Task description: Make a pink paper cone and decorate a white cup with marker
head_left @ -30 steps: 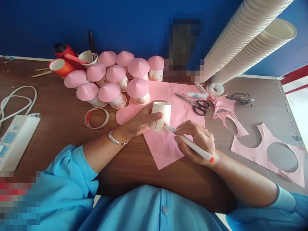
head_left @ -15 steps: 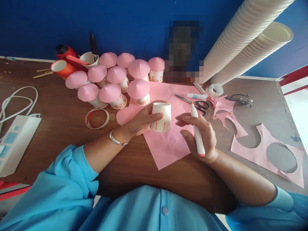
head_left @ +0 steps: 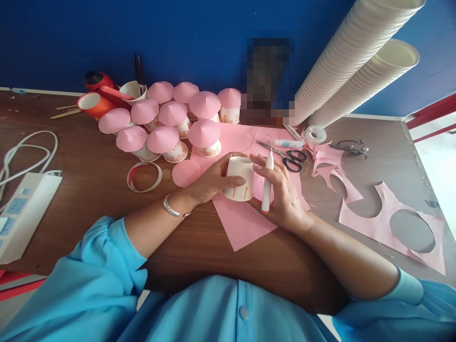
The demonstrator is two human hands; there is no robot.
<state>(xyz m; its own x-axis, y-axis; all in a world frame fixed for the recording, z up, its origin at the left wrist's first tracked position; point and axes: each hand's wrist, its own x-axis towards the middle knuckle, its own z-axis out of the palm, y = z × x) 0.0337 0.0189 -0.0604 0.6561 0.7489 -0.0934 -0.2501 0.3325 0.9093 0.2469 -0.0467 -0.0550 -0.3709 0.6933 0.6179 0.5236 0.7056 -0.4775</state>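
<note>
An upturned white paper cup (head_left: 241, 178) with orange marks near its rim stands on a pink paper sheet (head_left: 245, 221). My left hand (head_left: 210, 180) is wrapped round the cup's left side. My right hand (head_left: 281, 192) rests against the cup's right side and holds a white marker (head_left: 267, 180) upright between its fingers, tip up.
Several pink-capped paper cups (head_left: 171, 126) cluster behind. Scissors (head_left: 288, 156), a glue tube (head_left: 288, 143), tape rolls (head_left: 143, 176), pink offcuts (head_left: 388, 223), and two long stacks of white cups (head_left: 356, 61) lie right. A power strip (head_left: 21, 209) sits left.
My right hand lifted the marker off the cup, turned it tip up, and moved in against the cup's right side. The left hand kept its hold.
</note>
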